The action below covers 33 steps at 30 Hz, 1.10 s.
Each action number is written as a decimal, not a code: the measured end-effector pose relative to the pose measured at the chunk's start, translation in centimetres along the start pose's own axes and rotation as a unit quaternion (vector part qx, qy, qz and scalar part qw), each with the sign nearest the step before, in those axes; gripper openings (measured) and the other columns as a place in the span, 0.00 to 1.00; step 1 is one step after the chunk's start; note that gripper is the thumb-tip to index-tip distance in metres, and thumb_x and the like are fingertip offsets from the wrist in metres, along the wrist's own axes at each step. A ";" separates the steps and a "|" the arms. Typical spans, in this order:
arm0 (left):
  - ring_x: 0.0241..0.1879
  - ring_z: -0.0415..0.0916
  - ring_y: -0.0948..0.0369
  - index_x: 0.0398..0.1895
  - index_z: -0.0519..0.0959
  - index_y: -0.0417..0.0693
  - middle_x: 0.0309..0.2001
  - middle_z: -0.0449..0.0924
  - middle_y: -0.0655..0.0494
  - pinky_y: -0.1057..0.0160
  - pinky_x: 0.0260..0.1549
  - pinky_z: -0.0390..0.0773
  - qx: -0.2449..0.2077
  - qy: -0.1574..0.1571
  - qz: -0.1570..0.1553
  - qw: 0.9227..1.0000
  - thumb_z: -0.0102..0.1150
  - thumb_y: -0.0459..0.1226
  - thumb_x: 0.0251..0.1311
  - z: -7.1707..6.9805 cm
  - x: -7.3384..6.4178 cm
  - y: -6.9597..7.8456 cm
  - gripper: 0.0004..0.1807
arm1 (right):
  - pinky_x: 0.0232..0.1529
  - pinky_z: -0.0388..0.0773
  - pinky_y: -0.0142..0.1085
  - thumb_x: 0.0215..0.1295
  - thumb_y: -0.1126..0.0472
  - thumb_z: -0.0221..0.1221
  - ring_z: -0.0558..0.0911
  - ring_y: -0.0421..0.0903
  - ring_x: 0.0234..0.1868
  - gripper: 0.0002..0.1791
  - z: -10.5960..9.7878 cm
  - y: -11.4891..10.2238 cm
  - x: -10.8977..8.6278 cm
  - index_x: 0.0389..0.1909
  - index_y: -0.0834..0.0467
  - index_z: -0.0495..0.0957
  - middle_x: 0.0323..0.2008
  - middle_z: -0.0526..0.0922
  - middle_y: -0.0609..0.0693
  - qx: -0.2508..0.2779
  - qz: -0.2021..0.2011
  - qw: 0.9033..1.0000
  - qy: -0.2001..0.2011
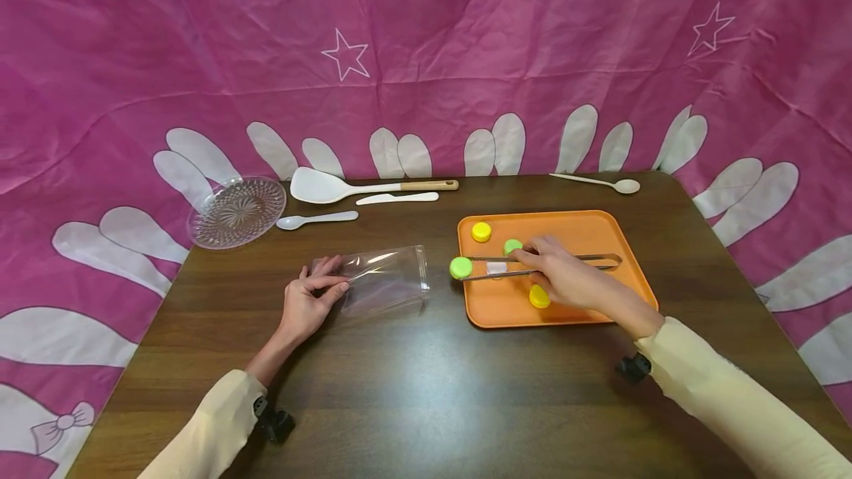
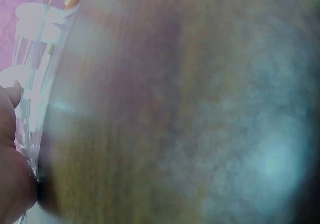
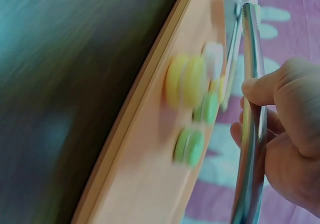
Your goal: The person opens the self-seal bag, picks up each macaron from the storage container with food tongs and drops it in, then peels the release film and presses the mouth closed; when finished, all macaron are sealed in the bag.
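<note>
My left hand [image 1: 309, 307] pinches the left end of a clear plastic bag [image 1: 389, 283], which extends rightward above the table. In the left wrist view, the bag's film [image 2: 42, 93] rises beside the thumb. Metal tongs [image 1: 586, 258] are in my right hand [image 1: 559, 272], with the thumb on one arm and fingers on the other. Between the tong tips is a green macaron [image 1: 461, 267], over the left rim of an orange tray [image 1: 566, 320]. On the tray lie yellow macarons [image 1: 481, 231], a white one [image 1: 495, 268] and green ones [image 3: 189, 147], partly hidden by the hand.
A clear patterned plate [image 1: 236, 213] sits at the back left. Beside it lie a white spatula with a wooden handle [image 1: 326, 187], a white knife [image 1: 397, 198] and a white spoon [image 1: 316, 220]. Another spoon [image 1: 626, 185] lies behind the tray, near the pink curtain [image 1: 426, 43].
</note>
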<state>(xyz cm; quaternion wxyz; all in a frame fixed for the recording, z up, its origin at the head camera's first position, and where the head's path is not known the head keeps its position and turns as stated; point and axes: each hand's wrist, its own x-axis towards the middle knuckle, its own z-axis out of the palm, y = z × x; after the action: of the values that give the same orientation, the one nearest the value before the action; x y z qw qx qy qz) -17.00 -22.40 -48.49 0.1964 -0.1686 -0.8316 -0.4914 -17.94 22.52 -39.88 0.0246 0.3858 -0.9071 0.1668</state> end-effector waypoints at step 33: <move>0.58 0.68 0.26 0.29 0.85 0.27 0.51 0.76 0.24 0.24 0.61 0.47 -0.035 0.010 0.006 0.999 0.67 0.16 0.49 -0.2 0.3 4.3 0.05 | 0.44 0.74 0.42 0.62 0.75 0.62 0.71 0.52 0.43 0.18 3.8 -3.6 7.9 0.53 0.66 0.77 0.42 0.76 0.55 -0.008 -0.064 0.998 -0.019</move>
<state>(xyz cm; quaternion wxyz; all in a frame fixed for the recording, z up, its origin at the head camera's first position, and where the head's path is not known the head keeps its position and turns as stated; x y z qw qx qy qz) -15.19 -20.55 -45.00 0.2018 -0.1756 -0.8108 -0.5206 -20.66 13.49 -41.08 0.0211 0.4456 -0.8823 0.1504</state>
